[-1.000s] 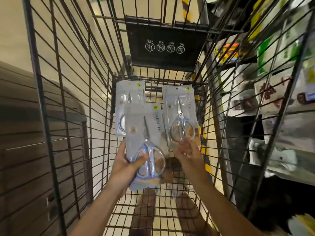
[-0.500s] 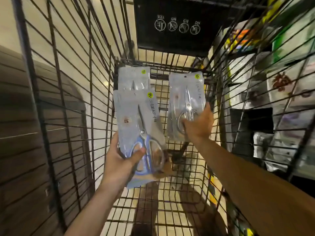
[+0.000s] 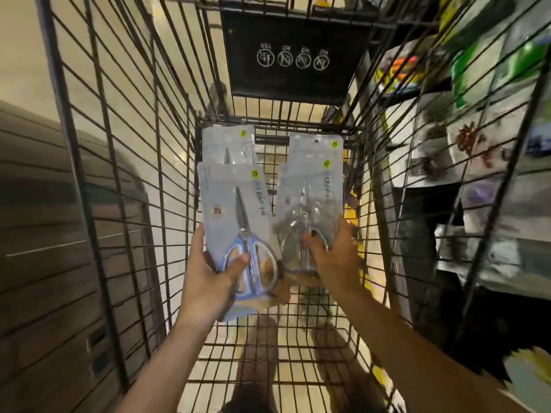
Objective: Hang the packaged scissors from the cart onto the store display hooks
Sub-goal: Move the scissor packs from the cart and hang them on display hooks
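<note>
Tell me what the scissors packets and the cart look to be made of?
The scissors packets, gripped by the left hand and right hand: seemingly glossy clear plastic, since the blades show through with glare. The cart: thin dark wire grid, probably coated metal.

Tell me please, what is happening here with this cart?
A person is taking packaged scissors out of a wire shopping cart. The left hand grips a pack with blue-handled scissors. The right hand grips a second pack. More packs stand behind them in the cart. Nothing is hung on a hook yet.
</note>
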`<state>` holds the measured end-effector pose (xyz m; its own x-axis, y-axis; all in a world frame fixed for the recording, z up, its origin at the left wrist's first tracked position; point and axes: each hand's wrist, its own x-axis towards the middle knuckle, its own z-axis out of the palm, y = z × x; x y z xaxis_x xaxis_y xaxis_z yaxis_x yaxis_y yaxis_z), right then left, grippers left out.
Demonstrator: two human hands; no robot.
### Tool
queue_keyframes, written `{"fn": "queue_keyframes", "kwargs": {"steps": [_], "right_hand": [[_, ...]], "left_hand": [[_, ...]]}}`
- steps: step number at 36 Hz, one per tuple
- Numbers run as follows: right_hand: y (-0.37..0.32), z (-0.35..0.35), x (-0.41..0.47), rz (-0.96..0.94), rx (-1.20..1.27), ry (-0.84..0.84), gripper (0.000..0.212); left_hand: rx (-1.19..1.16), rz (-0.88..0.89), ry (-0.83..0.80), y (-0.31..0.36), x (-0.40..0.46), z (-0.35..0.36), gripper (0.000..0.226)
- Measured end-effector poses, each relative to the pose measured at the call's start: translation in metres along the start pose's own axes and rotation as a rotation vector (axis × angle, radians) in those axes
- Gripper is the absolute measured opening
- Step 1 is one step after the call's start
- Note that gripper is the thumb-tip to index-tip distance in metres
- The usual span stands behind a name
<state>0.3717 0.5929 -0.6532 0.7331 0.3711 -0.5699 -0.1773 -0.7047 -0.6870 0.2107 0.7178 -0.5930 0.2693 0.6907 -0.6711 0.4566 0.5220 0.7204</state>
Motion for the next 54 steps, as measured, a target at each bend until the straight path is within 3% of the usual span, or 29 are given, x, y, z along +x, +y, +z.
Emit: {"fn": "queue_keyframes", "kwargs": {"steps": [3, 8, 12, 21, 30, 35, 44, 54], "right_hand": [[-0.010, -0.020, -0.034, -0.011, 0.054, 0.013, 0.072], [-0.036, -0.069, -0.104, -0.024, 0.128, 0.030, 0.053], [-0.059, -0.108, -0.160, 0.028, 0.243, 0.063, 0.055], [-0.098, -0.190, -0.279, -0.239, 0.359, 0.247, 0.070], [-0.026, -0.250, -0.401, -0.338, 0.494, 0.500, 0.085], [0.027, -0.290, -0.498, -0.346, 0.528, 0.656, 0.080], [0.108, -0.329, -0.660, -0.296, 0.635, 0.950, 0.081], [0.154, -0.305, -0.765, -0.173, 0.653, 1.299, 0.082]], "left_hand": [[0.035, 0.025, -0.046, 0.010, -0.008, -0.007, 0.070], [0.170, 0.119, -0.197, 0.048, -0.043, -0.024, 0.076], [0.200, 0.185, -0.285, 0.085, -0.086, -0.033, 0.083], [0.304, 0.520, -0.373, 0.143, -0.195, -0.032, 0.091], [0.322, 0.780, -0.462, 0.134, -0.343, 0.005, 0.089], [0.321, 0.882, -0.561, 0.105, -0.438, 0.024, 0.086], [0.378, 0.960, -0.963, 0.059, -0.553, 0.069, 0.092], [0.383, 1.001, -1.315, 0.029, -0.636, 0.083, 0.090]]}}
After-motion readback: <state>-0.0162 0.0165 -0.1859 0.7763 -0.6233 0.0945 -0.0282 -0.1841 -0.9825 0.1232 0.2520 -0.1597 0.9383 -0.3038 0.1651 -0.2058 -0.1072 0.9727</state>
